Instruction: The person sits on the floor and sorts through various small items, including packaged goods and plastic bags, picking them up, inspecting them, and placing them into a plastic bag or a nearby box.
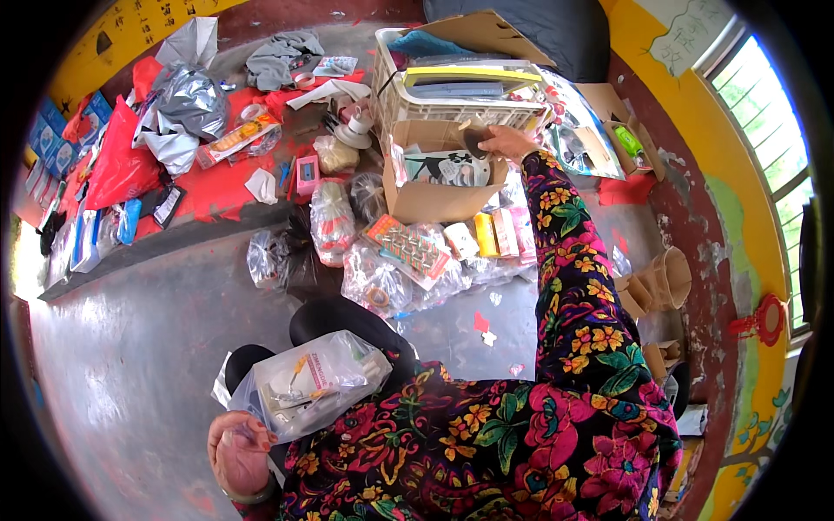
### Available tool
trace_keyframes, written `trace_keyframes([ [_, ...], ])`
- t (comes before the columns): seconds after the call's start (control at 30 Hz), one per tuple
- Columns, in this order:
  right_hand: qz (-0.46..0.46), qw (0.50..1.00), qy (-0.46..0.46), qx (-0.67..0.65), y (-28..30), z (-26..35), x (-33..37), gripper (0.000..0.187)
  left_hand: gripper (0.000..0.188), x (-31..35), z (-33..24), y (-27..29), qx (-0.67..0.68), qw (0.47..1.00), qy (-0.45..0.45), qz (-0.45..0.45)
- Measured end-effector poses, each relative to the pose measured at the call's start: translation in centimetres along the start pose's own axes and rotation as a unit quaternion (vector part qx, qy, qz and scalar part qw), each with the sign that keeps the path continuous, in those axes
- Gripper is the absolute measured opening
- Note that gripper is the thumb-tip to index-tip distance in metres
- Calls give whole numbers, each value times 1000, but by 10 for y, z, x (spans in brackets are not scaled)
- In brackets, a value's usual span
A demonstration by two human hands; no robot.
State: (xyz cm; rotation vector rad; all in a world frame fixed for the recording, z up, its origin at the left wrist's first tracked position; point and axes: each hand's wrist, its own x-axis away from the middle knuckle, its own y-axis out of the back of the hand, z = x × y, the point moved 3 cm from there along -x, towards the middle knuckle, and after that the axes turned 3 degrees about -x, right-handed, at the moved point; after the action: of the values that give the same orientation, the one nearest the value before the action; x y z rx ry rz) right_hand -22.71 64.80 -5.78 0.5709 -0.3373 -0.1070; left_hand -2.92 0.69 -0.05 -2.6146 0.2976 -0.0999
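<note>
My right arm stretches forward, and my right hand (508, 144) is closed on a round dark and tan item (474, 139) above an opened cardboard box (443, 204). Its exact kind is unclear. Inside the box stands a white package with a black pattern (447, 168). A clear plastic bag (334, 369) holding white boxed things rests on my lap. Beside the bag's lower left end is my left hand (238, 456), palm turned up and fingers curled in. Whatever those fingers may hold is too small to make out.
Behind the box stands a white plastic crate (391, 95) filled with books and papers. Bagged goods (378, 278) and a colourful flat pack (407, 247) lie before it. On the left, a low red-covered ledge (221, 187) carries bags and packages. Cardboard pieces (665, 282) lie by the right wall.
</note>
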Motion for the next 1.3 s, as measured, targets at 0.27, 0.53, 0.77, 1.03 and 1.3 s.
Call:
trace_keyframes([
  [0.27,15,904,68,-422,-35,23,27,19,33,4,-1,-2,4,1000,16,-15],
  [0.53,51,808,82,-582,-121,75,88,25,32,1,5,6,27,998,26,-42],
  [0.77,101,762,62,-637,-206,102,131,39,30,-4,7,8,39,998,45,-29],
  [1.03,87,773,139,-613,-247,144,155,28,31,2,2,6,33,997,54,-39],
  [1.3,82,774,191,-598,-253,158,172,31,32,4,5,9,42,998,42,-18],
])
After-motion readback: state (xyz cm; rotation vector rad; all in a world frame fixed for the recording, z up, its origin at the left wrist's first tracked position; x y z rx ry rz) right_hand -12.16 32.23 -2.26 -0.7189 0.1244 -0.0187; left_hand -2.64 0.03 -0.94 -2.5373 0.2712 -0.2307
